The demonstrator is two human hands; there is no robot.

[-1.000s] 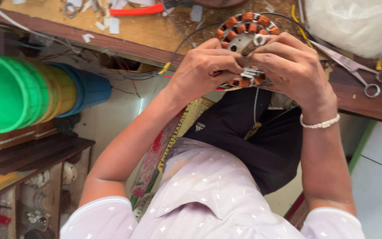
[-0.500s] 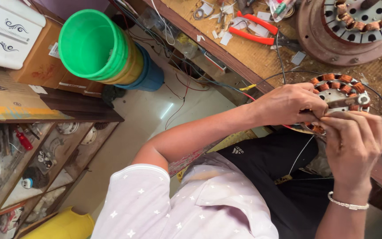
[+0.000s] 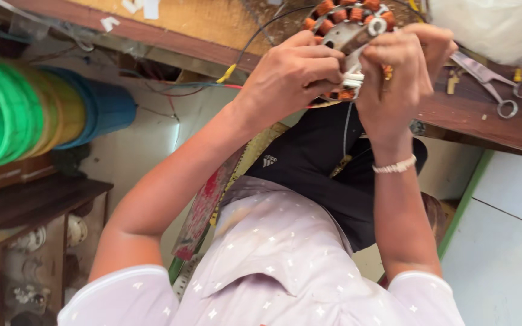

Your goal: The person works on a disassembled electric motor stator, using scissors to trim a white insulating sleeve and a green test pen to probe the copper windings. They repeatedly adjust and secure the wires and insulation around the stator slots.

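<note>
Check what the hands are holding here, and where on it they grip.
Both the left hand and the right hand hold a round motor stator with copper coils, gripping its near edge, fingers pinching white wire sleeves there.

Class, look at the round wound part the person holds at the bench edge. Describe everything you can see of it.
The stator is a ring of copper-orange wound coils around a grey metal centre with a round hole. It is held tilted at the edge of the wooden bench, its upper part cut off by the frame. The left hand and right hand grip its lower side, pinching white sleeved leads. Thin dark wires trail from it.
</note>
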